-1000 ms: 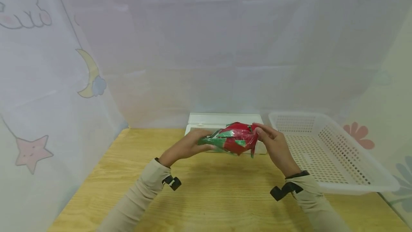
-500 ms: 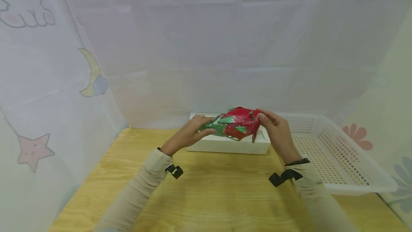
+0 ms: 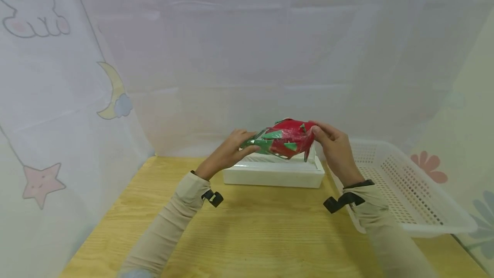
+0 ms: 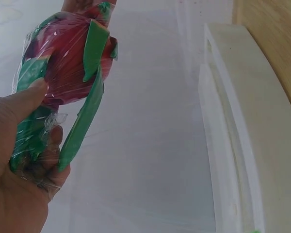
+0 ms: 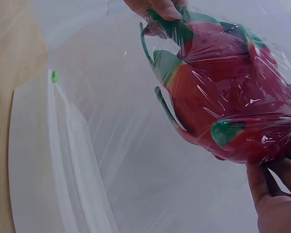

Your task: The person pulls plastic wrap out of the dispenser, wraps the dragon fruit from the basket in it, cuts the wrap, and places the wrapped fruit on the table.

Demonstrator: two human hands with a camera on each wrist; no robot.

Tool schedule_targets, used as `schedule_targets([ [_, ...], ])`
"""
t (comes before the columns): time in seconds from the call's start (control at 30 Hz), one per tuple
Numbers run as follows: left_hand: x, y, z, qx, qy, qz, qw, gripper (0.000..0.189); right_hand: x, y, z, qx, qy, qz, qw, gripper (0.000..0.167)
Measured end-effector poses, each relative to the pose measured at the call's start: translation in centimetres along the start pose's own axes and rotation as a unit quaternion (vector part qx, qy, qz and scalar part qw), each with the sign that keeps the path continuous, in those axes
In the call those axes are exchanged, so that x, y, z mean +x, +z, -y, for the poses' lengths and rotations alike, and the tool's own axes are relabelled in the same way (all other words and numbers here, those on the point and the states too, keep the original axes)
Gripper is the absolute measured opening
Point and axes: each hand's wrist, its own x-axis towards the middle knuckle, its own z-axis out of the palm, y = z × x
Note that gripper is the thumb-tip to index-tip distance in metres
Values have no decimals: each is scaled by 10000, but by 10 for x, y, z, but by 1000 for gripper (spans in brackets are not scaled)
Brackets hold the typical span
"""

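A red dragon fruit [image 3: 295,134] with green leafy scales is wrapped in clear cling film. It is held up, overlapping the back of a long white box [image 3: 274,178] in the head view. My left hand [image 3: 231,149] grips the leafy green end, its thumb on the film in the left wrist view. At the rounded red end, my right hand [image 3: 335,149] pinches the fruit and the gathered film. The right wrist view shows the film [image 5: 233,92] stretched shiny and creased over the red skin [image 5: 194,107].
A white perforated plastic basket [image 3: 436,228] stands at the right of the wooden table [image 3: 262,235]. The white box lies at the back by a pale curtain [image 3: 231,46]. Black straps with small cameras sit on both wrists.
Both hands have lifted the wrapped dragon fruit upward and away from the table's front. The front of the white box, earlier largely covered, now shows below it. The grips look the same.
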Motion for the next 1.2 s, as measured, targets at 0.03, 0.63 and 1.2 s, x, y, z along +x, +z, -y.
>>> schedule_targets([
  [0.03, 1, -1, -1, -2, 0, -5, 10000, 44, 1, -1, 1, -16, 13, 10, 10000, 45],
  [0.63, 10, -13, -13, 101, 243, -307, 9992, 42, 12, -10, 21, 98, -127, 117, 9998, 34],
  [1.2, 19, -28, -25, 325, 546, -436, 9970, 41, 16, -10, 44, 705, -470, 235, 9961, 33],
])
